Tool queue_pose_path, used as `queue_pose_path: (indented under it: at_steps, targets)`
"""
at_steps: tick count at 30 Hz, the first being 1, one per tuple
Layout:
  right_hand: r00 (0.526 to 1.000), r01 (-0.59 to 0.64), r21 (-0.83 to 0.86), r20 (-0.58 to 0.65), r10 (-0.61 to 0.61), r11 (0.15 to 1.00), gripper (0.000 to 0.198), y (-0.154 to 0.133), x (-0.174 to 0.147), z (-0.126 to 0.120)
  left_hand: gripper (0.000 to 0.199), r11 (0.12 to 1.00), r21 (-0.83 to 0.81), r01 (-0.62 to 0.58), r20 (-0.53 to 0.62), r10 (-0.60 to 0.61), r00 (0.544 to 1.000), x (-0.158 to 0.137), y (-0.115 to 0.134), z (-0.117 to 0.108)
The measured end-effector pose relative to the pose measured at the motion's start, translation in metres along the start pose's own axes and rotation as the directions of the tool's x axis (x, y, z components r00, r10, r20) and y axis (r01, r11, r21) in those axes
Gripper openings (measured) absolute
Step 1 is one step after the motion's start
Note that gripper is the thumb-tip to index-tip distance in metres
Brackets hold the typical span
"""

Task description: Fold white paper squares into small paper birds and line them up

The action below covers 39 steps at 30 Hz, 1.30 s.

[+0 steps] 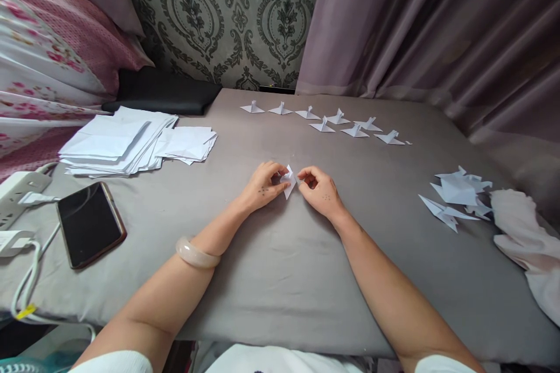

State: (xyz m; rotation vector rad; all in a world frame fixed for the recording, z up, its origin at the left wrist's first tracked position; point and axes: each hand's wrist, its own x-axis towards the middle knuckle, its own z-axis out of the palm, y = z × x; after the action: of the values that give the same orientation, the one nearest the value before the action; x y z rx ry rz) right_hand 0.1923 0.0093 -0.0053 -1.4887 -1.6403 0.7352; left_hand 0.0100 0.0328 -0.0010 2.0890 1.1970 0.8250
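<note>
A small folded white paper (289,182) stands between my hands over the middle of the grey table. My left hand (266,184) pinches its left side between thumb and fingers. Just right of the paper is my right hand (321,189), its fingers curled and thumb close to the index finger. Whether those fingertips grip the paper's edge is too small to make out. Farther back sit several small folded paper figures (324,125) with flat pointed bases and upright tips. On the right lies a heap of larger folded paper pieces (461,189).
Stacks of white paper (118,143) and smaller sheets (188,143) lie at the left. A phone (91,224), a power strip (21,192) and cables occupy the left edge. A black flat case (168,91) lies behind. Pale cloth (525,239) is bunched at the right.
</note>
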Motion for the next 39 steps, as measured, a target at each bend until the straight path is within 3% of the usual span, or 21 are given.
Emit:
queue_pose_path:
  at_steps: [11, 19, 24, 33, 39]
  targets:
    - [0.999, 0.048, 0.060, -0.027, -0.046, 0.997, 0.018, -0.005, 0.001, 0.006, 0.006, 1.000, -0.017, 0.004, -0.071, -0.005, 0.997, 0.007, 0.000, 0.010]
    - [0.994, -0.112, 0.081, 0.004, 0.112, 0.990, 0.023, -0.022, 0.005, 0.003, 0.009, 0.999, -0.043, 0.009, -0.095, -0.013, 0.995, 0.009, -0.006, 0.013]
    - [0.988, -0.152, 0.017, 0.036, 0.151, 0.988, 0.034, -0.027, 0.009, 0.002, 0.007, 0.999, -0.033, -0.025, -0.121, 0.021, 0.992, 0.009, -0.007, 0.014]
    - [0.993, -0.111, -0.229, 0.009, 0.116, 0.967, 0.030, -0.033, 0.009, 0.001, 0.011, 0.999, 0.019, -0.036, -0.056, 0.037, 0.998, 0.010, -0.003, 0.010]
    - [0.973, -0.184, -0.075, 0.125, 0.192, 0.980, 0.032, -0.030, 0.014, -0.005, 0.009, 0.999, 0.007, -0.046, -0.060, 0.047, 0.997, 0.010, -0.007, 0.012]
